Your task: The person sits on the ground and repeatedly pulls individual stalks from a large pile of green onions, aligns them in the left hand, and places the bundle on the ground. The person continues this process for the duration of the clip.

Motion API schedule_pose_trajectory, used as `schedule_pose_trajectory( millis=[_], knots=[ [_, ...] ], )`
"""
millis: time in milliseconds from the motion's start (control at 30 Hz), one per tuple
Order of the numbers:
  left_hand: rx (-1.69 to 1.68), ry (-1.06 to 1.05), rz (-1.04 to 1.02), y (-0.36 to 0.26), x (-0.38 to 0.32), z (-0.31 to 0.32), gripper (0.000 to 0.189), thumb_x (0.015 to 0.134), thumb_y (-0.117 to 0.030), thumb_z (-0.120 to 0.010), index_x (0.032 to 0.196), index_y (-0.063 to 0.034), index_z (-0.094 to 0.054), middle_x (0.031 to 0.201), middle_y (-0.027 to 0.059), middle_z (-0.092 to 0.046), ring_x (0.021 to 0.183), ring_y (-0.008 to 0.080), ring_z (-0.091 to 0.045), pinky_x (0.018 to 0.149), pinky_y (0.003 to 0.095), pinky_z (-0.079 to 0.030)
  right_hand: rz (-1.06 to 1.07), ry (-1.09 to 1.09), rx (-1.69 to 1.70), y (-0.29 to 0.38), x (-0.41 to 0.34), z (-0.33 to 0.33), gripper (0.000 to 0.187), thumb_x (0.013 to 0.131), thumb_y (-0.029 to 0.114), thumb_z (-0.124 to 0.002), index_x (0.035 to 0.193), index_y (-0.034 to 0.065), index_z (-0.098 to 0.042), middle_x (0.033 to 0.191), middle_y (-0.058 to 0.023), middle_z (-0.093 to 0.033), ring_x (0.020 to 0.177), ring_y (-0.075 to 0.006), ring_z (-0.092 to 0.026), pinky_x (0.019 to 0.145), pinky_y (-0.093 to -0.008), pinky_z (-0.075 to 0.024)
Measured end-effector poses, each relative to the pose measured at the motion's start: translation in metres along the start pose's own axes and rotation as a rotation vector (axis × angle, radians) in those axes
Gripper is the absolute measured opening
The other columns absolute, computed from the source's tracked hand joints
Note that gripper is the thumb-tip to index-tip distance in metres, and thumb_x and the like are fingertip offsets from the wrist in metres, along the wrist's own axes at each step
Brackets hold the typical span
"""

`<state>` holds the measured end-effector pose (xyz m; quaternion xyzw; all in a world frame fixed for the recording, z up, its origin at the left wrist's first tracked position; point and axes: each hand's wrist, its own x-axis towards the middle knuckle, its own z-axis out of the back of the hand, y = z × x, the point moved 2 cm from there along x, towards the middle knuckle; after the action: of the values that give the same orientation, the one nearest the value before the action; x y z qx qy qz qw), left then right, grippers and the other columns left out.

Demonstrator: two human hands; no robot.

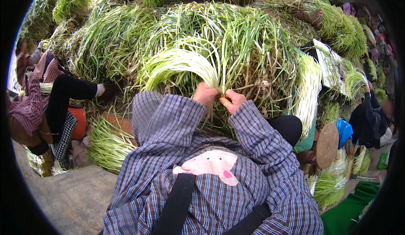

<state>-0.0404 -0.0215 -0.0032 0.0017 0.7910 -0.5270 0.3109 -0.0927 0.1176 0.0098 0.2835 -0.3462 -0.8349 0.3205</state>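
Observation:
My left hand (207, 94) is closed around the pale lower stems of a bunch of garlic chives (180, 62), whose leaves arch over to the left. Close beside it, my right hand (233, 101) pinches the base of another few upright pale stalks (223, 67) between thumb and fingers. A ring is on one right finger. Both hands are just in front of a large heap of green and pale leaves (196, 23). Some dry brown leaves (265, 84) hang on the heap to the right of my hands.
A bundle of long white stalks (307, 92) lies at my right. Another bundle (110, 146) is on the ground at my left. Co-workers sit at left (34, 99) and right (368, 118). A round wooden stool top (327, 145) and green cloth (351, 209) are at right.

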Motion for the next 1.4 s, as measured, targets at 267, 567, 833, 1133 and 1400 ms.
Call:
schedule_pose_trajectory(
  millis=[267, 567, 833, 1133, 1400],
  knots=[
    [-0.11, -0.067, -0.34, -0.024, 0.014, 0.013, 0.022, 0.071, -0.003, -0.072, 0.088, -0.0008, -0.059, 0.082, 0.0086, -0.062, 0.062, 0.014, -0.06, 0.047, 0.0223, -0.052, -0.07, 0.028, -0.122, 0.001, 0.003, -0.002, 0.024, 0.084, 0.027, -0.059, 0.09, 0.0044, -0.053, 0.071, -0.0146, -0.057, 0.064, -0.0257, -0.056, 0.062, -0.0366, -0.0442],
    [-0.15, 0.062, -0.339, -0.026, 0.011, 0.017, 0.019, 0.071, 0.0, -0.071, 0.087, 0.0004, -0.061, 0.071, 0.0078, -0.063, 0.057, 0.0135, -0.06, 0.047, 0.0233, -0.049, 0.225, -0.162, -0.094, 0.028, 0.009, 0.032, 0.038, 0.083, 0.029, -0.06, 0.106, -0.0004, -0.053, 0.1, -0.0157, -0.059, 0.071, -0.0228, -0.056, 0.073, -0.0334, -0.0488],
    [-0.342, 0.1, -0.462, -0.045, -0.003, 0.027, 0.025, 0.072, -0.003, -0.07, 0.094, -0.0009, -0.058, 0.069, 0.0097, -0.063, 0.061, 0.0147, -0.062, 0.044, 0.0241, -0.05, 0.661, -0.138, -0.237, 0.028, 0.02, 0.02, 0.012, 0.091, 0.016, -0.048, 0.091, 0.0053, -0.053, 0.073, -0.0104, -0.054, 0.064, -0.0228, -0.054, 0.064, -0.0292, -0.0511],
    [-0.669, -0.298, -0.489, -0.084, -0.007, 0.11, 0.012, 0.073, -0.006, -0.068, 0.08, -0.0006, -0.06, 0.07, 0.0112, -0.061, 0.048, 0.0156, -0.057, 0.043, 0.0268, -0.051, -0.516, 0.652, -0.918, -0.071, -0.004, 0.061, 0.037, 0.093, 0.027, -0.038, 0.123, 0.0081, -0.049, 0.107, -0.0157, -0.058, 0.093, -0.0272, -0.057, 0.083, -0.0373, -0.0461],
    [-0.541, -0.397, -0.516, -0.088, -0.027, 0.119, 0.013, 0.077, -0.009, -0.067, 0.083, -0.0014, -0.059, 0.074, 0.0079, -0.061, 0.053, 0.0129, -0.056, 0.048, 0.0264, -0.052, -0.257, 0.752, -0.805, -0.03, -0.036, 0.089, 0.04, 0.086, 0.007, -0.051, 0.126, 0.0109, -0.045, 0.122, -0.0166, -0.05, 0.112, -0.0292, -0.049, 0.097, -0.0406, -0.039]
  ],
)
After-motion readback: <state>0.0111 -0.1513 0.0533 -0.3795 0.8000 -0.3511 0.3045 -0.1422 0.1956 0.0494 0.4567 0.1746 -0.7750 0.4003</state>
